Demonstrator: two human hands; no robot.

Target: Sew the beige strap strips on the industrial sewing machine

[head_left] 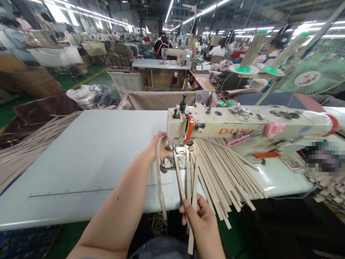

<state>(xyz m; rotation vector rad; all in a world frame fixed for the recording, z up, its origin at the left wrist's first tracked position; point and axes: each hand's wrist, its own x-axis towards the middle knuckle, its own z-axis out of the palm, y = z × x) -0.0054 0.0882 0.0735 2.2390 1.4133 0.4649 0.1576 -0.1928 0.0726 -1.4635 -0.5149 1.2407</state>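
Observation:
I sit at a white sewing machine point(242, 124) on a white table point(81, 162). My left hand point(159, 145) reaches to the needle area, fingers closed on a beige strap point(161, 183) that loops over the hand and hangs past the table edge. My right hand point(199, 214) is at the front edge, pinching the lower ends of two or three beige straps point(185, 176) that run up under the presser foot point(181, 149). A fan of several beige straps point(226, 172) lies under the machine arm, to the right of my hand.
A heap of long beige strips point(29, 144) lies at the table's left. A cloth bin point(156, 100) stands behind the table. Thread cones point(252, 54) and a fan point(315, 72) are at the right. Other workers point(161, 45) sit at machines farther back.

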